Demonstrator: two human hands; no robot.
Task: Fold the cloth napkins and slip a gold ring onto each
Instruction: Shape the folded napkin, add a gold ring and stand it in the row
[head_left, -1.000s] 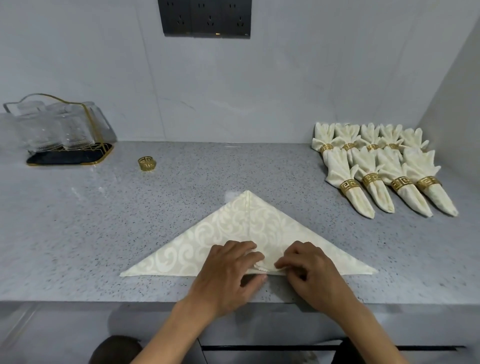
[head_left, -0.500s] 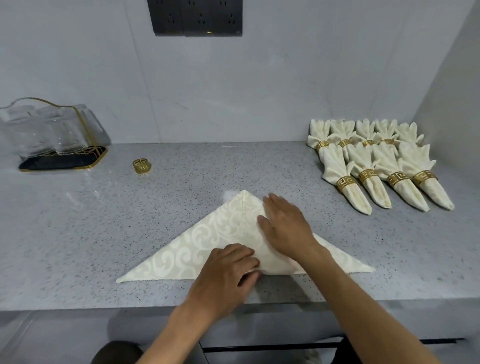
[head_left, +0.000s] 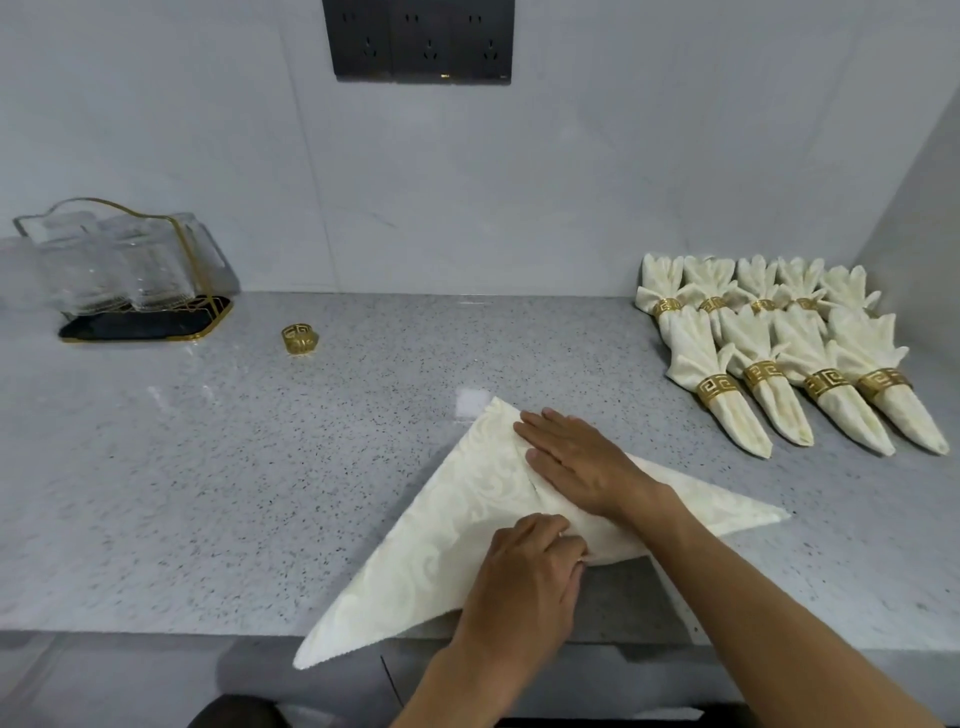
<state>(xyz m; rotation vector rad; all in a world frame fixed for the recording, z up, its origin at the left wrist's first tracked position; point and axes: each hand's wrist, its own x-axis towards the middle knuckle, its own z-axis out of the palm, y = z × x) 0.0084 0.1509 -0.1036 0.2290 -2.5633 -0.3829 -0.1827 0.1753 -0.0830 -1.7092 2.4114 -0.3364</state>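
Note:
A cream patterned napkin (head_left: 457, 514) lies folded in a triangle on the grey speckled counter, its left corner hanging over the front edge. My right hand (head_left: 576, 462) lies flat on the upper part of the triangle, fingers straight, pressing it down. My left hand (head_left: 524, 577) has its fingers curled at the napkin's lower middle edge, pinching the cloth there. A loose gold ring (head_left: 300, 339) sits on the counter at the far left, away from both hands.
Several finished napkins in gold rings (head_left: 779, 353) lie in two rows at the back right near the side wall. A glass holder on a dark gold-rimmed tray (head_left: 130, 270) stands at the back left. A black socket panel (head_left: 421, 41) is on the wall.
My right hand left the napkin's lower edge and moved up to lie flat on the cloth. The napkin has swung so its left corner now overhangs the counter's front edge.

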